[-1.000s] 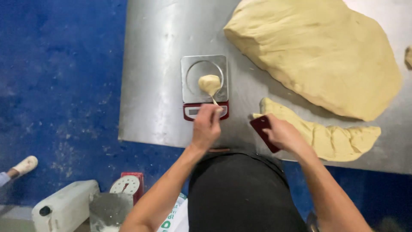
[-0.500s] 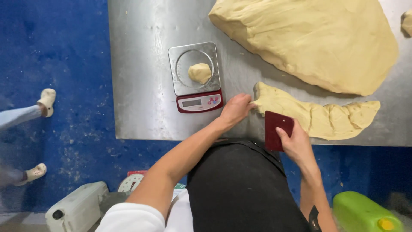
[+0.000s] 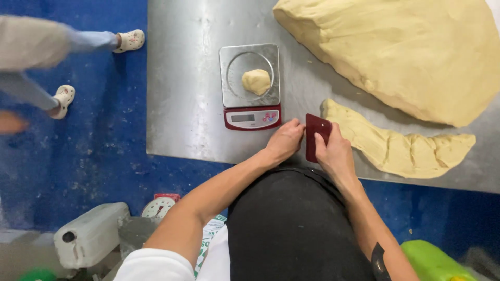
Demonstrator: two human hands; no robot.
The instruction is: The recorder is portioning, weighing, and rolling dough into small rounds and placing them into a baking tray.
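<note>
On the steel table [image 3: 182, 104] over the blue floor, the right hand [image 3: 333, 153] grips a dark red scraper [image 3: 316, 136] beside the cut dough strip [image 3: 396, 143], the left hand [image 3: 284, 141] curled loosely alongside holding nothing; I'd cut cleanly, matching the small lump [image 3: 257, 81] on the scale [image 3: 250, 99].

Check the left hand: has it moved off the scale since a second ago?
Yes. The left hand has drawn back from the scale to the table edge, beside the red scraper.
</note>
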